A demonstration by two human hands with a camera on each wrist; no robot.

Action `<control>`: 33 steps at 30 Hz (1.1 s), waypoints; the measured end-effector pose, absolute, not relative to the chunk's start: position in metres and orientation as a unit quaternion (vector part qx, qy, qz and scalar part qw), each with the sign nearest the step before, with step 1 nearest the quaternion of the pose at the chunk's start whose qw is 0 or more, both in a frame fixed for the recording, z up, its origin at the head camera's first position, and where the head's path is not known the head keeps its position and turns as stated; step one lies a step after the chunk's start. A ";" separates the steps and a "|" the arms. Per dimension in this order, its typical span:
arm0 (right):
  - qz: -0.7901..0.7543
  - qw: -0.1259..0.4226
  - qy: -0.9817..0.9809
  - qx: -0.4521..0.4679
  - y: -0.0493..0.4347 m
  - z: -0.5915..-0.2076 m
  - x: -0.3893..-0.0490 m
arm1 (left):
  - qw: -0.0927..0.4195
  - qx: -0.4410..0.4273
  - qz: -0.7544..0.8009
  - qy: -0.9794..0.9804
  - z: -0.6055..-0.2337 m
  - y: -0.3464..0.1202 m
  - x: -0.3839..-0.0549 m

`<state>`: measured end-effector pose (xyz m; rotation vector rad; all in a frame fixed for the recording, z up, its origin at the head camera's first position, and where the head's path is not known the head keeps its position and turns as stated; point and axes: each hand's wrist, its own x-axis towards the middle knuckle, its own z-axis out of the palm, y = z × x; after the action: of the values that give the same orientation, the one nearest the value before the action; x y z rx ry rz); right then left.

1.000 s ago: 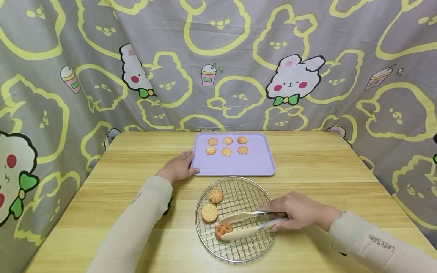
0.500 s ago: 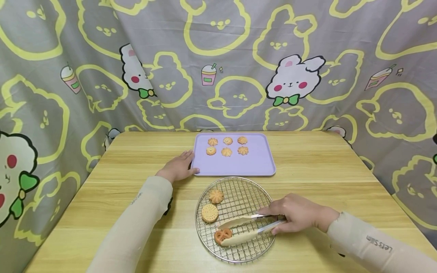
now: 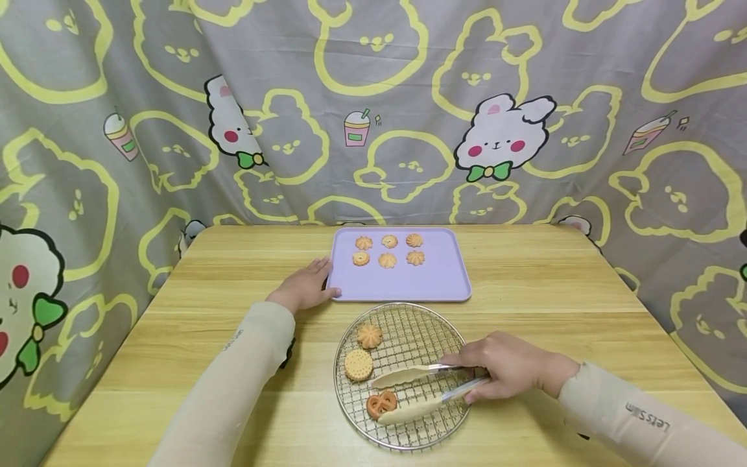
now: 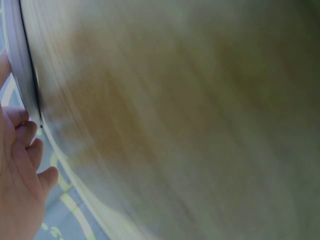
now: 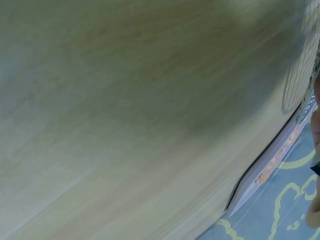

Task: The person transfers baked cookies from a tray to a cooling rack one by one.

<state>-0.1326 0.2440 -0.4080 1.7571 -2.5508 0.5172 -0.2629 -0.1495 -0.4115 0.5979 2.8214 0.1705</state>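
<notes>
Tongs (image 3: 411, 411) are in my right hand (image 3: 504, 364), thumb and fingers curled round the metal handles, pale arms spread apart low over the wire rack (image 3: 434, 337). Pretzel cookie (image 3: 382, 403) is on the rack's near-left part, btwn the tips: near tip overlaps its near-right edge in the head cam, far tip is just beyond its far edge. Can't tell from my end if either touches. Left hand (image 3: 305, 284) holds nothing up; fingers lie relaxed along the left edge of the tray (image 3: 403, 285), thumb at the near-left corner, prob steadying it.

Step in hand, imo: lining up a pick. Next move calls for centring the pretzel btwn both arms, then a gentle squeeze; it looks thin w/ holes, so too much force might snap it. Dotted round cookie (image 3: 358, 365) is near the far tip, so I need to avoid nudging it; flower cookie (image 3: 369, 336) is just past that. Six cookies (image 3: 387, 260) sit in two rows on the tray's far half, so I'd guess a third row in front is the drop spot. Wrist cams give me mostly tabletop (image 4: 165, 125), n/g for checking grip.
</notes>
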 end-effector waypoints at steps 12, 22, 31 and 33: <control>0.167 0.017 -0.825 0.540 0.243 -0.405 -0.138 | 0.121 0.210 0.060 0.968 -0.409 -0.151 -0.260; 0.155 0.030 -0.849 0.505 0.242 -0.402 -0.146 | 0.124 0.207 0.061 0.968 -0.411 -0.150 -0.261; 0.124 0.046 -0.874 0.467 0.247 -0.399 -0.158 | 0.123 0.206 0.062 0.969 -0.410 -0.150 -0.260; 0.124 0.043 -0.881 0.455 0.248 -0.399 -0.161 | 0.123 0.207 0.064 0.969 -0.410 -0.150 -0.260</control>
<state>-0.1612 0.2477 -0.3992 1.3927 -2.6938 0.3798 -0.2600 -0.1500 -0.4101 0.6027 2.8263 0.1872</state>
